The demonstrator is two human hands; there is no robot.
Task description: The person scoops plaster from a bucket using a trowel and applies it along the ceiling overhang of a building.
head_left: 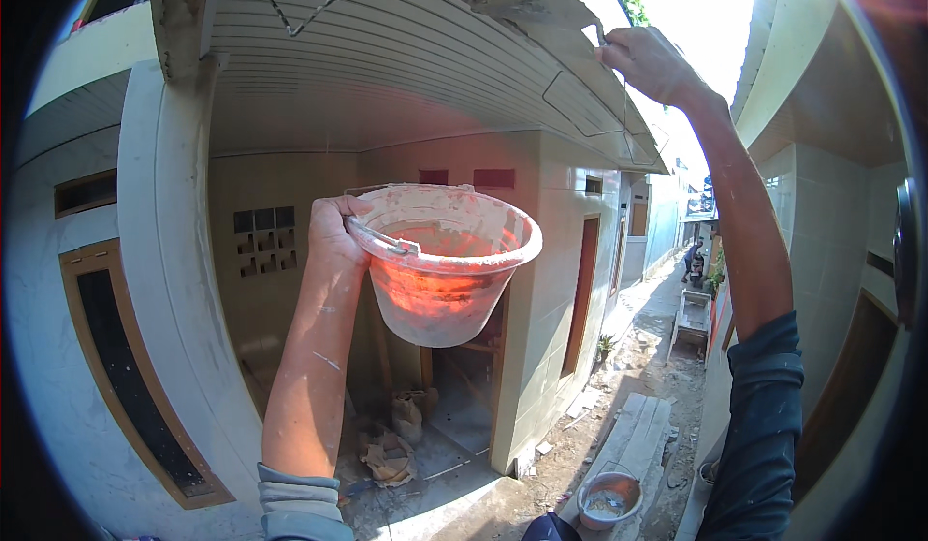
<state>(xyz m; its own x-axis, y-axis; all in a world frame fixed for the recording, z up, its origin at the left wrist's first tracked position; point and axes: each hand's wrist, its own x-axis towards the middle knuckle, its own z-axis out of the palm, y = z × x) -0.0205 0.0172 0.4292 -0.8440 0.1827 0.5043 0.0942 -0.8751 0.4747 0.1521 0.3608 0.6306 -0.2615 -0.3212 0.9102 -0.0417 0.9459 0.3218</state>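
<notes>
My left hand (333,227) grips the rim and metal handle of an orange plastic bucket (435,299) crusted with pale white residue, raised in front of me at the center. My right hand (633,58) is lifted high at the upper right, fingers closed at the edge of the roof eave (541,96), beside a curled grey strip (522,9); what exactly it holds is too small to make out. Thin bent wire frames (295,14) hang beneath the slatted ceiling.
Below me a second bucket (609,497) stands by pale boards (628,435) in a narrow, rubble-strewn alley. Sacks (408,415) lie in the doorway. Walls line both sides. Farther down are a wooden stand (692,314) and a distant person (692,261).
</notes>
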